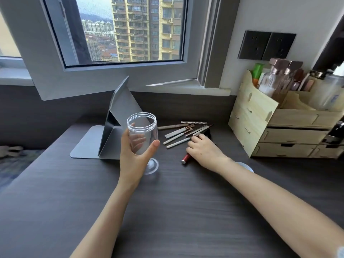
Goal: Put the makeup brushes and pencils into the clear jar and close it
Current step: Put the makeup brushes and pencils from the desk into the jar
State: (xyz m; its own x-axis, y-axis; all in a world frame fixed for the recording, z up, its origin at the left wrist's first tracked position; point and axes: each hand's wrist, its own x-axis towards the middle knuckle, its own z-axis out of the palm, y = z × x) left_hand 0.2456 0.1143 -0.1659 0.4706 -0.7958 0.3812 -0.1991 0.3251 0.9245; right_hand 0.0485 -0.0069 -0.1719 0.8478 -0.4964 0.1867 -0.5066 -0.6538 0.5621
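My left hand is wrapped around the clear jar and holds it tilted, its threaded mouth open and empty. The jar's round base shows below my palm, close to the desk. Several makeup brushes and pencils with white and brown handles lie fanned out on the desk to the right of the jar. My right hand lies over the near end of that pile with its fingers curled down. A red-handled brush sticks out from under it. A pale round lid peeks out behind my right forearm.
A grey folding stand sits just behind and left of the jar. A wooden drawer organiser full of bottles stands at the right. The window's open frame hangs over the back of the dark desk.
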